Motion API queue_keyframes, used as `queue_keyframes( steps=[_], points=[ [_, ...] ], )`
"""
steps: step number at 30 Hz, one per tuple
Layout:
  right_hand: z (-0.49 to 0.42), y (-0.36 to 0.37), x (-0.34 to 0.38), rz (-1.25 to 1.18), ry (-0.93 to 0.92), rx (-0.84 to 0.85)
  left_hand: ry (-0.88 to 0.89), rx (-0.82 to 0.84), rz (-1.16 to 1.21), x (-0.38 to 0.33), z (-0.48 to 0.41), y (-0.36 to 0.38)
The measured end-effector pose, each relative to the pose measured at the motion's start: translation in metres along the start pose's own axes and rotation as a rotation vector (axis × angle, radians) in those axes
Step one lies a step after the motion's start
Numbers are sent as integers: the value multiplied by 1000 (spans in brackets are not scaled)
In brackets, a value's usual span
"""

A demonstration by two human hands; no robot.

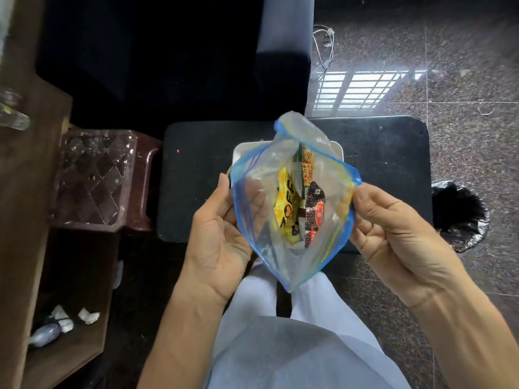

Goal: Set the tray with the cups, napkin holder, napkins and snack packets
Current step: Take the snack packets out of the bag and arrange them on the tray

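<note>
**A:** Where are the packets?

**B:** Between the two grips, inside the bag (261, 189). The left hand (219, 237) pinches one lip of the mouth, thumb outside, fingers showing dimly through the plastic. The right hand (393, 220) pinches the opposite lip at the zip strip, fingers curled. The mouth is pulled wide between them.

**A:** How will they handle?

**B:** I'd judge the packets (286, 203) light, crinkly and slick. They look like foil sachets: a yellow one, a dark one and a green-and-orange one, standing on end. They will likely slide on each other, so take one by its top edge, the end nearest the mouth, not by the middle. The bag is soft film with no stiffness. Let go of one lip and the mouth will probably sag shut.

**A:** So one hand holds while the other reaches in?

**B:** Likely. Or tip the lot out.

**A:** And the tray?

**B:** Beyond and below the grips there is a white tray (238, 153) on the black table (196, 178). It is mostly hidden behind the bag, and only its far corners show. What lies on it I cannot tell.

**A:** Cups, napkin holder, napkins?

**B:** None that I can make out. Out past the left hand is a cut-glass piece (90, 175), but whether it belongs to the task I cannot say. How many packets sit at the bag's bottom is also unclear, because the film blurs them.
</note>
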State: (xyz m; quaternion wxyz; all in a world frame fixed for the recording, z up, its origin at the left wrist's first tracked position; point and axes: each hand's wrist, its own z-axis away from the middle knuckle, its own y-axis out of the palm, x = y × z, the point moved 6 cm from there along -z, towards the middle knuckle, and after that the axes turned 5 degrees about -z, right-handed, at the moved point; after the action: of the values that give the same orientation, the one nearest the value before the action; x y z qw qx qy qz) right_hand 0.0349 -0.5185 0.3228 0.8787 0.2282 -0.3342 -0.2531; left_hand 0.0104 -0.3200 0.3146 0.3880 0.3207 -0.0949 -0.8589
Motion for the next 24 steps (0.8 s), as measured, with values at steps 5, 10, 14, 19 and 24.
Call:
queue_keyframes(
  steps=[5, 10, 14, 19, 24],
  points=[
    [-7, 21, -6, 111, 17, 87, 100, -61, -291, 22, 7, 16],
    [-3, 13, 1, 171, 12, 136, 176, 1, -480, 45, 17, 33],
    [4, -8, 5, 154, 5, 98, 261, -141, -665, 55, 19, 25],
    [18, -31, 8, 16, 5, 19, 152, -135, -274, 51, 14, 15],
    [25, -55, 7, -135, 13, -183, 60, -27, -40, 31, 6, 4]
  ],
)
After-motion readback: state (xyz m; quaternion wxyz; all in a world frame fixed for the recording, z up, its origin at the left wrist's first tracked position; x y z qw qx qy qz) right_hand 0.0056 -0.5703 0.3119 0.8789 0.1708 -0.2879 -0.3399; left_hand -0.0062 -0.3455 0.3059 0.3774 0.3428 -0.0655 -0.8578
